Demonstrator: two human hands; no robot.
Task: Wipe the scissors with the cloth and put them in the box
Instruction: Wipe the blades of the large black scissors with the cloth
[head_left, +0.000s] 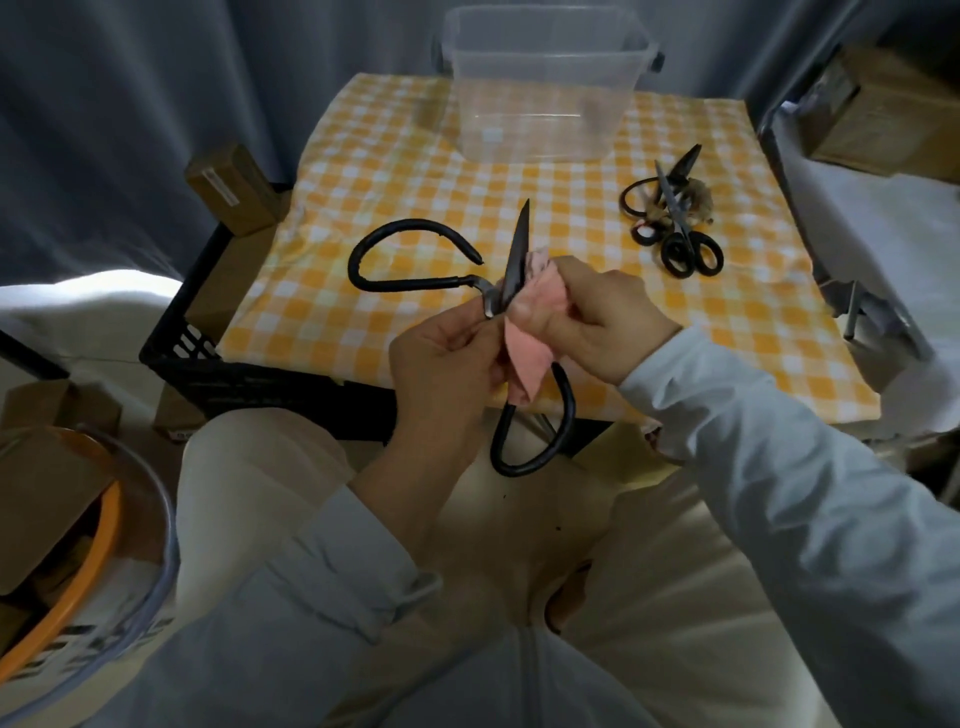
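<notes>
I hold a large pair of black scissors (410, 254) with wide loop handles above the near edge of the table. My left hand (441, 358) pinches them near the pivot. My right hand (597, 322) grips a pink cloth (524, 358) wrapped round the lower part of the dark blade, whose tip points away from me. One loop handle sticks out to the left, the other hangs down below the cloth. A clear plastic box (545, 88) stands open at the far edge of the table.
A yellow-and-white checked cloth covers the table (727, 332). More black scissors (675, 218) lie in a pile at the right with a brownish clump. A black crate (208, 353) with cardboard boxes sits at the left, an orange-rimmed tub (78, 519) beside my knee.
</notes>
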